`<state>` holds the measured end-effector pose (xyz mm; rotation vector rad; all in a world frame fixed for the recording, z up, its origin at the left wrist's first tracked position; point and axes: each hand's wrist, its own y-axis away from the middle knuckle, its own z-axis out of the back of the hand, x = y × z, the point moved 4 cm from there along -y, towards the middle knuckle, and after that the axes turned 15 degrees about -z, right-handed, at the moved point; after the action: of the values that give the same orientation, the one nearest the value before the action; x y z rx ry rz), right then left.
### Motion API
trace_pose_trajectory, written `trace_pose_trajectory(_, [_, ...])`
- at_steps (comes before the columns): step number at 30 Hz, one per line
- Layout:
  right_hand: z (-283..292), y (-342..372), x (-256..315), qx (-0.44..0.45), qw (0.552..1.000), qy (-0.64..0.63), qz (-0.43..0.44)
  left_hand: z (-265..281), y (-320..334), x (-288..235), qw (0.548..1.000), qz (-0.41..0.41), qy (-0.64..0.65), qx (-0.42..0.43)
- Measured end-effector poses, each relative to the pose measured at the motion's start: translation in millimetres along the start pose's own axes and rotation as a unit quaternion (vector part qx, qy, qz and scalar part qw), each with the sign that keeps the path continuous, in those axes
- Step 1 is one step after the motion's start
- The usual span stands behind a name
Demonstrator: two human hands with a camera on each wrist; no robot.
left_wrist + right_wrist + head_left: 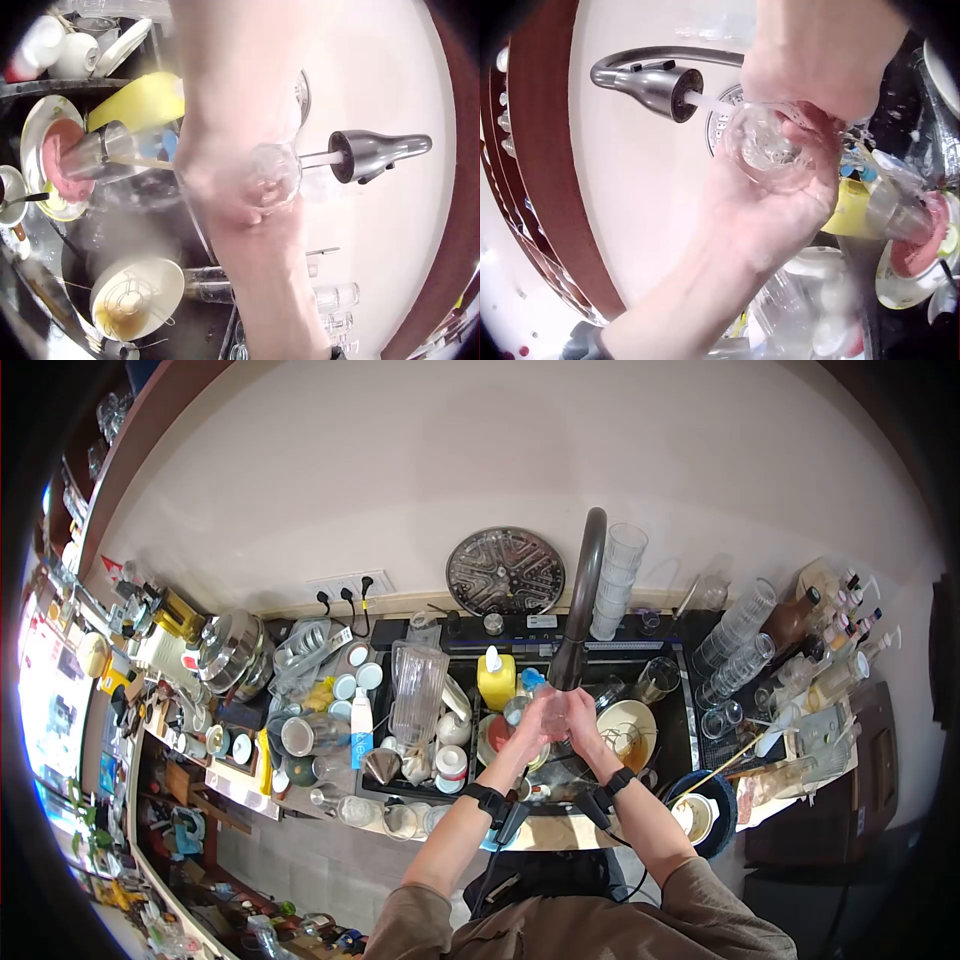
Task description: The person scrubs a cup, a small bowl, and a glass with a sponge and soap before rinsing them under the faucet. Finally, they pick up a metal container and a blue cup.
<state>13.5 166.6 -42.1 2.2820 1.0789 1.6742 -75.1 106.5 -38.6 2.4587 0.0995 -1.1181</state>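
Both hands meet around a clear drinking glass (759, 150), right below the dark pull-down faucet (654, 91). A stream of water runs from the spout into its mouth. My left hand (540, 718) curls round one side of the glass, palm against the wall. From the other side my right hand (584, 722) grips it, with fingers bent at the rim. In the left wrist view the glass (276, 176) is partly hidden behind wet fingers.
Below is a black sink (672, 745) with a cream bowl (169, 281) holding a whisk, a metal cup (97, 154) and a yellow bottle (496, 686). Stacked glasses (618, 575) stand behind. Right of the sink is a blue bucket (728, 822).
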Motion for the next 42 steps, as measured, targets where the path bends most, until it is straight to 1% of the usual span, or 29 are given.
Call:
trace_pose_trajectory(1, [3.8,-3.3,0.0,-0.003,0.999,0.024,0.023,-2.8,1.6,-3.4,1.0,0.013,0.025,0.003])
trace_pose_trajectory(2, [8.6,-6.5,0.3,-0.058,0.991,0.107,0.054,-5.6,3.9,-6.5,0.998,0.026,0.049,0.006])
trace_pose_trajectory(4, [10.0,-8.3,10.1,-0.164,0.942,0.268,0.116,29.2,-24.2,21.2,0.997,-0.009,-0.012,-0.07])
trace_pose_trajectory(6, [-4.8,9.8,27.9,-0.196,0.93,0.292,0.104,32.5,-26.2,20.6,0.975,-0.092,-0.163,-0.121])
trace_pose_trajectory(8, [-13.3,12.6,35.3,-0.211,0.923,0.308,0.094,1.7,-0.1,-12.3,0.883,-0.219,-0.392,-0.138])
trace_pose_trajectory(10, [-18.2,10.0,37.0,-0.212,0.92,0.32,0.082,3.1,-2.4,-17.3,0.826,-0.343,-0.411,-0.179])
trace_pose_trajectory(11, [-20.1,8.4,36.8,-0.176,0.94,0.285,0.067,3.7,-2.0,-18.4,0.791,-0.402,-0.416,-0.198])
trace_pose_trajectory(12, [-28.0,14.8,45.3,-0.139,0.957,0.248,0.052,-12.1,13.2,-34.4,0.889,-0.294,-0.291,-0.195])
trace_pose_trajectory(13, [-32.7,18.1,49.7,-0.102,0.971,0.211,0.037,-2.0,5.7,-27.7,0.934,-0.224,-0.19,-0.204])
trace_pose_trajectory(14, [-23.8,8.6,44.9,-0.153,0.943,0.285,0.081,8.4,-5.9,-18.7,0.962,-0.15,-0.086,-0.209])
trace_pose_trajectory(15, [-23.8,14.9,53.6,-0.154,0.913,0.35,0.14,8.3,-8.4,-15.9,0.975,-0.074,0.019,-0.21])
trace_pose_trajectory(16, [-23.8,21.7,62.5,-0.155,0.876,0.412,0.198,3.3,-9.5,-17.0,0.986,-0.064,0.033,-0.152])
trace_pose_trajectory(17, [-25.7,28.8,69.4,-0.155,0.831,0.471,0.254,0.3,-9.2,-16.1,0.988,-0.044,0.047,-0.138])
trace_pose_trajectory(18, [-22.9,38.0,71.9,-0.187,0.86,0.392,0.268,-5.6,-4.9,-16.8,0.99,-0.023,0.061,-0.124])
trace_pose_trajectory(20, [-15.1,33.1,65.4,-0.09,0.948,0.251,0.176,-14.6,1.9,-15.9,0.992,0.005,0.085,-0.092])
trace_pose_trajectory(22, [-7.2,28.9,56.0,0.01,0.992,0.097,0.075,-20.0,5.7,-12.8,0.993,0.02,0.106,-0.053])
trace_pose_trajectory(25, [-4.4,35.4,53.7,0.094,0.992,0.083,-0.004,-23.8,5.7,-11.4,0.994,0.027,0.105,-0.008])
trace_pose_trajectory(26, [-5.8,44.0,55.4,0.09,0.983,0.152,0.038,-21.5,3.2,-8.6,0.992,0.019,0.115,-0.042])
trace_pose_trajectory(28, [-11.1,46.4,51.2,0.079,0.974,0.189,0.1,-10.2,-7.8,7.9,0.985,0.003,0.133,-0.111])
trace_pose_trajectory(29, [-12.2,47.1,48.9,0.073,0.967,0.207,0.13,-1.6,-18.0,17.9,0.987,-0.017,0.095,-0.13])
trace_pose_trajectory(31, [-6.0,37.0,40.9,-0.016,0.969,0.219,0.117,12.3,-34.9,29.4,0.984,-0.06,0.018,-0.167])
trace_pose_trajectory(32, [-2.1,31.9,37.2,-0.06,0.966,0.225,0.109,15.1,-34.3,23.9,0.97,-0.123,-0.145,-0.152])
trace_pose_trajectory(33, [0.4,28.5,35.7,-0.105,0.953,0.261,0.11,6.1,-22.7,6.8,0.926,-0.182,-0.304,-0.132])
trace_pose_trajectory(34, [1.9,26.4,34.9,-0.15,0.937,0.295,0.11,-3.1,-13.3,-6.8,0.853,-0.235,-0.453,-0.109])
trace_pose_trajectory(35, [4.0,25.1,34.1,-0.195,0.917,0.329,0.109,-9.4,-8.7,-12.3,0.834,-0.266,-0.471,-0.107])
trace_pose_trajectory(37, [-2.4,28.0,36.2,-0.219,0.927,0.297,0.071,-26.1,-1.2,-19.9,0.794,-0.327,-0.502,-0.102])
trace_pose_trajectory(38, [-5.3,30.2,36.8,-0.23,0.93,0.281,0.051,-30.9,1.6,-22.1,0.812,-0.331,-0.468,-0.11])
trace_pose_trajectory(41, [-11.4,32.5,41.2,-0.238,0.921,0.305,0.056,-29.0,2.2,-31.3,0.833,-0.254,-0.488,-0.06])
trace_pose_trajectory(42, [-10.9,29.5,41.5,-0.255,0.894,0.343,0.131,-18.6,-8.8,-22.4,0.857,-0.269,-0.436,-0.061])
